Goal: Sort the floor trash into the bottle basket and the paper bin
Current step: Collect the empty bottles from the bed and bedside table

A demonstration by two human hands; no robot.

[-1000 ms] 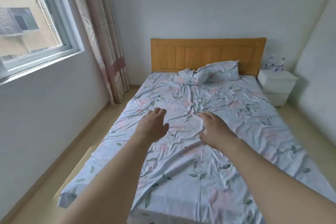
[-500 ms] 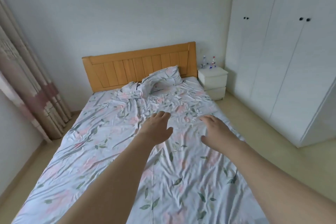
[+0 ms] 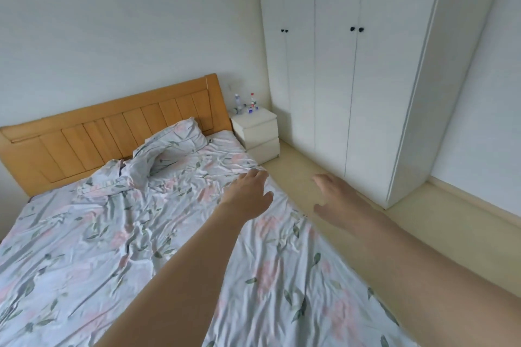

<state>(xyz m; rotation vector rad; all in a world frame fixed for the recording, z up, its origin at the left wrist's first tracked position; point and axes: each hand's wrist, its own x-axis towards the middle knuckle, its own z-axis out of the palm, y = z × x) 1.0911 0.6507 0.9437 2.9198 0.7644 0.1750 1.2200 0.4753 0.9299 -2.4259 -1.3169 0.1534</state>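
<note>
Both bare arms reach forward from the bottom of the view, and neither hand holds anything. The left hand [image 3: 248,194] hovers over the right edge of the bed [image 3: 84,234], back of the hand up, its fingers [image 3: 258,175] loosely extended and slightly spread, with the thumb jutting toward the right. The right hand [image 3: 337,200] is out over the pale floor [image 3: 310,166] beside the bed, also relaxed and open, fingers pointing away toward the wardrobe; it is somewhat blurred, so the exact spread of its fingers is hard to make out. The two hands are near each other but apart. The bed carries a crumpled floral sheet in white, pink and green, with a rumpled pillow [image 3: 180,138] leaning against the wooden headboard [image 3: 112,127]. Just right of the headboard stands a white two-drawer nightstand [image 3: 258,135], and on its top sit a few small plastic bottles [image 3: 245,105], two upright with coloured caps and what may be smaller ones lying beside them. A tall white wardrobe [image 3: 352,79] with small black knobs fills the right wall, its base meeting the floor well behind the right hand. The strip of floor between the bed and the wardrobe is the only floor in view; no loose trash, bottle basket or paper bin can be seen on it from this angle.
</note>
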